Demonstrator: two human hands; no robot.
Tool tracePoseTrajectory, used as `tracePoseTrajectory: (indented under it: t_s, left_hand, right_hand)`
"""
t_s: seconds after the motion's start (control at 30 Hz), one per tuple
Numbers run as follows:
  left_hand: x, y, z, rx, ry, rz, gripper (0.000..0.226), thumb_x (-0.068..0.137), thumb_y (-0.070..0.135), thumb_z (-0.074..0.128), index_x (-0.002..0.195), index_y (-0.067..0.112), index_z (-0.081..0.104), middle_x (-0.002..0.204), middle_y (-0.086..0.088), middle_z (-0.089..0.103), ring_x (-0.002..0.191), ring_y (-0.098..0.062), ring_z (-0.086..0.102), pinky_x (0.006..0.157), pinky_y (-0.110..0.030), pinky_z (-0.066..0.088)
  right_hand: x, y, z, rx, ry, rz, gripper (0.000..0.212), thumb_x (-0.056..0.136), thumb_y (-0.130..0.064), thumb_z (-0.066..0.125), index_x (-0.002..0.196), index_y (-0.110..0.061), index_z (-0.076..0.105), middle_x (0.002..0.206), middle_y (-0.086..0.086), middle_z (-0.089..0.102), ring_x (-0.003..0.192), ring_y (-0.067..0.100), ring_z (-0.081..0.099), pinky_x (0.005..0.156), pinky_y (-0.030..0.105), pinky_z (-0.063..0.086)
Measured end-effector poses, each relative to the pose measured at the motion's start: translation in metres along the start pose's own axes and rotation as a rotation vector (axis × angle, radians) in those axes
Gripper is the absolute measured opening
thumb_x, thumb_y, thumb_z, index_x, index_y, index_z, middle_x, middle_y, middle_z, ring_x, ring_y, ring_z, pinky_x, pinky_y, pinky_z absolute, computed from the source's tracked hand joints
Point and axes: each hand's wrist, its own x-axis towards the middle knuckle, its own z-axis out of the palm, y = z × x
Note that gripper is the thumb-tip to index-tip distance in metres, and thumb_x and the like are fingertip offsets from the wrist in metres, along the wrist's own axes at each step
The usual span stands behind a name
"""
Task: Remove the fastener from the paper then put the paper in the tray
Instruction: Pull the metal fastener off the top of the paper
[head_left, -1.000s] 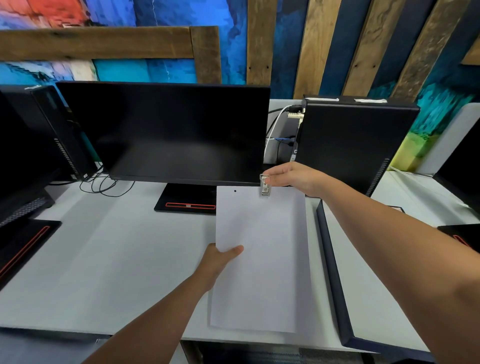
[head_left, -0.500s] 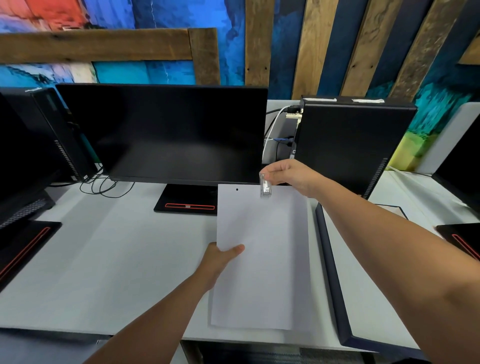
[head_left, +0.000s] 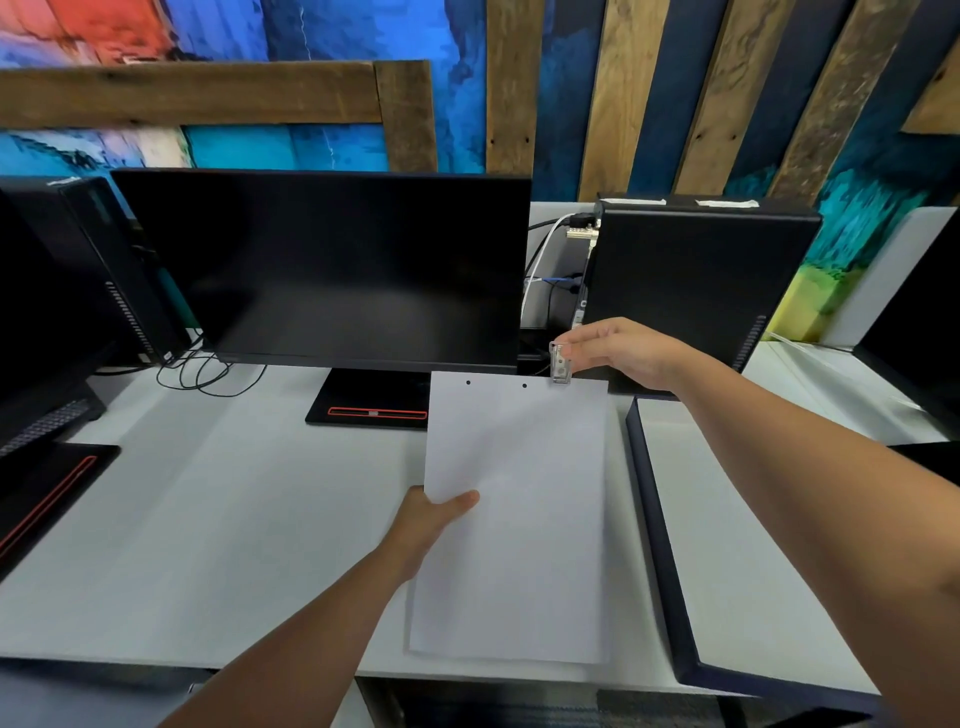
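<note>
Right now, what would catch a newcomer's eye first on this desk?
The white paper held above the desk centre, the left hand gripping its left edge. At its top right corner the right hand pinches a small clear fastener. A dark blue tray lies to the right, and a black monitor stands behind.

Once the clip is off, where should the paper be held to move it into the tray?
Keep the left hand on the paper's left edge, thumb on top, as now. The tray lies to its right, so a left-edge grip leaves the leading side free.
</note>
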Motion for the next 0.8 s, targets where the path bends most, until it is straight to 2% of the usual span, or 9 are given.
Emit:
tracePoseTrajectory:
  t_s: [0.1,0.17,0.3,0.47,0.67,0.8]
  left_hand:
    - [-0.001,0.000,-0.002,-0.004,-0.001,-0.004,0.027,0.078,0.019,0.077,0.104,0.016,0.068,0.104,-0.007,0.073,0.097,-0.025,0.069,0.091,-0.043,0.054]
    - [-0.001,0.000,-0.004,-0.003,0.002,-0.011,0.033,0.078,0.019,0.077,0.109,0.013,0.068,0.105,-0.009,0.073,0.098,-0.027,0.069,0.091,-0.044,0.053]
    - [-0.001,0.000,-0.007,-0.021,0.022,-0.021,0.039,0.076,0.020,0.079,0.112,0.011,0.066,0.106,-0.008,0.072,0.099,-0.026,0.068,0.090,-0.042,0.053]
    - [-0.004,0.002,-0.007,-0.047,0.022,-0.009,0.029,0.078,0.016,0.077,0.105,0.016,0.067,0.103,-0.006,0.072,0.097,-0.024,0.067,0.086,-0.037,0.053]
    - [-0.005,0.003,-0.007,-0.052,0.015,-0.002,0.023,0.079,0.015,0.076,0.099,0.018,0.068,0.101,-0.005,0.072,0.093,-0.022,0.068,0.079,-0.034,0.054]
    - [-0.004,0.003,-0.008,-0.036,0.002,-0.001,0.026,0.078,0.017,0.077,0.102,0.017,0.068,0.103,-0.006,0.073,0.096,-0.025,0.068,0.088,-0.040,0.054]
  right_hand:
    - [-0.009,0.000,-0.008,0.002,0.007,-0.002,0.033,0.083,-0.021,0.066,0.113,-0.007,0.066,0.115,0.009,0.068,0.106,0.022,0.064,0.094,0.026,0.047]
    - [-0.013,0.002,-0.012,-0.005,0.000,0.009,0.033,0.084,-0.020,0.066,0.114,-0.007,0.065,0.117,0.007,0.067,0.106,0.020,0.063,0.086,0.020,0.047]
    - [-0.018,0.007,-0.015,0.000,0.021,0.048,0.034,0.085,-0.017,0.065,0.118,-0.007,0.063,0.119,0.005,0.065,0.106,0.013,0.062,0.080,0.017,0.048]
    - [-0.018,0.010,-0.012,0.022,0.017,0.058,0.034,0.084,-0.019,0.067,0.116,-0.009,0.064,0.119,0.004,0.065,0.111,0.016,0.060,0.099,0.028,0.043]
    - [-0.018,0.009,-0.008,0.018,0.030,0.056,0.029,0.085,-0.015,0.066,0.113,-0.008,0.066,0.118,0.002,0.065,0.109,0.014,0.061,0.092,0.023,0.045]
    - [-0.016,0.009,-0.006,0.052,0.105,0.012,0.023,0.086,-0.010,0.064,0.108,-0.005,0.067,0.111,0.011,0.067,0.101,0.020,0.062,0.085,0.024,0.049]
